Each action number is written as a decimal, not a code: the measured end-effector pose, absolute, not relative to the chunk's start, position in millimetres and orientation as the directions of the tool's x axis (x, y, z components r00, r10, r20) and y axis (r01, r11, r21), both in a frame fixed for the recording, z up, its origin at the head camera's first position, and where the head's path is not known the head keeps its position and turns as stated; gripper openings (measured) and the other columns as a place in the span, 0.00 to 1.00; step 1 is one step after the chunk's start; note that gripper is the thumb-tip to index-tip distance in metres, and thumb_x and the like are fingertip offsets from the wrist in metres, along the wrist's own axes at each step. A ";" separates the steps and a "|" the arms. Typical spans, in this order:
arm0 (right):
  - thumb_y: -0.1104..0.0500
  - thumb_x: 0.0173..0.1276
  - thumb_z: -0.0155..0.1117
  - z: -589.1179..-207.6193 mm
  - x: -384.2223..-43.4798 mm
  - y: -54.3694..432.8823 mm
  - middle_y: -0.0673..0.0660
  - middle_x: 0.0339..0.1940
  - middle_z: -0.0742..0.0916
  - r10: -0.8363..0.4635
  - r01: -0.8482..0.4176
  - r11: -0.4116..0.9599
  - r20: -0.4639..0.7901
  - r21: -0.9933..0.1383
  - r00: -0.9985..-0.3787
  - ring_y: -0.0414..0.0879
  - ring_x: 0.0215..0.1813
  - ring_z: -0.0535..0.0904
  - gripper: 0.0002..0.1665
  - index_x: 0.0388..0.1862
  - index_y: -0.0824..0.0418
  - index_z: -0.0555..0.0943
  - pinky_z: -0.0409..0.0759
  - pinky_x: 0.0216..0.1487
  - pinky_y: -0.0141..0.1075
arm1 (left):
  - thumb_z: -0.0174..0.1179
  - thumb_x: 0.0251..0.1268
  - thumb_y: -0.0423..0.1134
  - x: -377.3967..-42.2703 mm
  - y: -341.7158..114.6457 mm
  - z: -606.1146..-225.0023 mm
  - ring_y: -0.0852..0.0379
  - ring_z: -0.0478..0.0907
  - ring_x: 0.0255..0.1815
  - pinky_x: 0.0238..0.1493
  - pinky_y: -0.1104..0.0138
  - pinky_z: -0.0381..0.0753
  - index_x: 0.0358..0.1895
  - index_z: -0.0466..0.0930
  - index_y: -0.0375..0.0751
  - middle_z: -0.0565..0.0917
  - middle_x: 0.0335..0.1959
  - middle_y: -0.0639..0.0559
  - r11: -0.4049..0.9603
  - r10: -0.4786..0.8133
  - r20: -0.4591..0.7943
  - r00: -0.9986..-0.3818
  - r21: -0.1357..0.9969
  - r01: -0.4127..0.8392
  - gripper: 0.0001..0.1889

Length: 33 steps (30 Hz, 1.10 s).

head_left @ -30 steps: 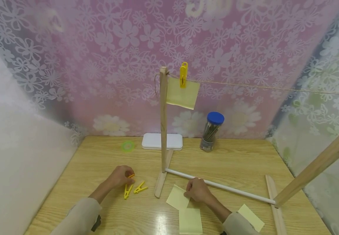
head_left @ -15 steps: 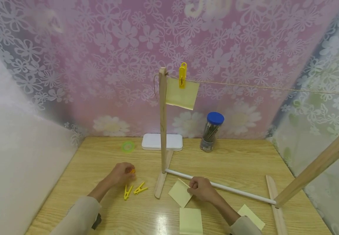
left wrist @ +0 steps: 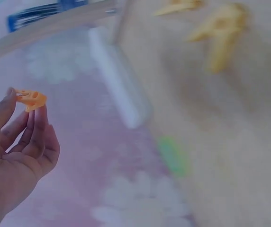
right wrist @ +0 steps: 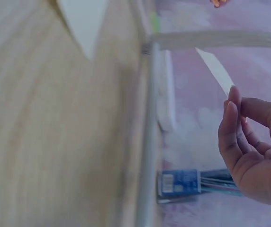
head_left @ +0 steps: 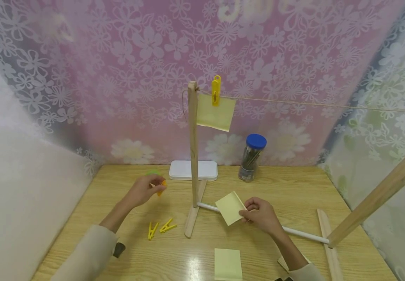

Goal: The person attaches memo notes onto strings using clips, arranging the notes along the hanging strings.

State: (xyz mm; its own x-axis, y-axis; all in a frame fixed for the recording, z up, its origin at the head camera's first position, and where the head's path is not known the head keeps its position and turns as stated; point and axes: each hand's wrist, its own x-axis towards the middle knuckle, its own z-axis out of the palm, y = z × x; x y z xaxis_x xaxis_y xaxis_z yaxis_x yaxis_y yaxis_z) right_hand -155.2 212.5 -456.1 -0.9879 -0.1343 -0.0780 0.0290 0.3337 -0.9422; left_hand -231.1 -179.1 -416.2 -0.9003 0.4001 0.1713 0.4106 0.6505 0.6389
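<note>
My left hand [head_left: 144, 191] pinches an orange clothespin [left wrist: 31, 98] between thumb and fingertips, raised above the table at the left. Below it, two yellow clothespins [head_left: 152, 231] lie on the wood. My right hand [head_left: 261, 214] holds a yellow sticky note [head_left: 229, 208] by its right corner, lifted over the white rod [head_left: 304, 233]. Another note [head_left: 228, 263] lies flat near the front, and a further one [head_left: 284, 264] is partly hidden under the right forearm. On the string [head_left: 311, 104], a yellow clothespin [head_left: 216, 91] clips a hanging note [head_left: 214, 117] close to the left post.
The wooden left post [head_left: 193, 144] rises from a flat foot, joined by the rod to the slanting right post [head_left: 374, 197]. Behind stand a white case [head_left: 179, 170] and a blue-lidded jar [head_left: 253, 160] of pencil-like sticks. A green ring [head_left: 154, 172] shows past the left hand.
My left hand has risen away from the yellow clothespins with the orange one. The right hand has lifted the sticky note off the table and moved right and farther back.
</note>
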 end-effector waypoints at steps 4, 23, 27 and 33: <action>0.62 0.61 0.68 -441.1 -155.4 221.5 0.63 0.34 0.85 -0.108 -0.013 0.287 -0.019 -0.958 -0.994 0.47 0.29 0.85 0.23 0.50 0.75 0.73 0.85 0.35 0.42 | 0.60 0.64 0.43 -229.0 -169.4 -381.4 0.52 0.81 0.44 0.43 0.62 0.81 0.53 0.78 0.36 0.85 0.43 0.47 0.635 0.421 0.230 -0.878 0.616 0.466 0.18; 0.67 0.64 0.64 -380.3 -162.0 220.4 0.49 0.25 0.85 0.162 -0.256 -0.122 0.235 -0.959 -0.958 0.40 0.28 0.80 0.03 0.37 0.63 0.81 0.81 0.33 0.30 | 0.61 0.61 0.29 -206.6 -105.1 -214.9 0.54 0.81 0.47 0.47 0.68 0.80 0.49 0.77 0.32 0.84 0.45 0.43 0.321 0.520 0.507 -0.688 0.631 0.707 0.13; 0.68 0.64 0.63 -365.8 -165.8 215.5 0.51 0.25 0.84 0.167 -0.306 -0.201 0.275 -0.931 -0.947 0.41 0.30 0.80 0.03 0.36 0.62 0.81 0.81 0.34 0.30 | 0.62 0.60 0.28 -199.6 -88.6 -194.3 0.55 0.79 0.43 0.44 0.69 0.80 0.47 0.78 0.30 0.84 0.44 0.42 0.247 0.510 0.580 -0.635 0.609 0.754 0.12; 0.73 0.63 0.61 -347.5 -172.8 207.0 0.52 0.26 0.83 0.171 -0.374 -0.304 0.336 -0.876 -0.926 0.41 0.28 0.80 0.07 0.32 0.63 0.81 0.80 0.33 0.29 | 0.64 0.58 0.28 -193.5 -59.2 -171.7 0.56 0.82 0.38 0.43 0.66 0.83 0.45 0.80 0.29 0.85 0.42 0.41 0.167 0.478 0.650 -0.591 0.594 0.787 0.11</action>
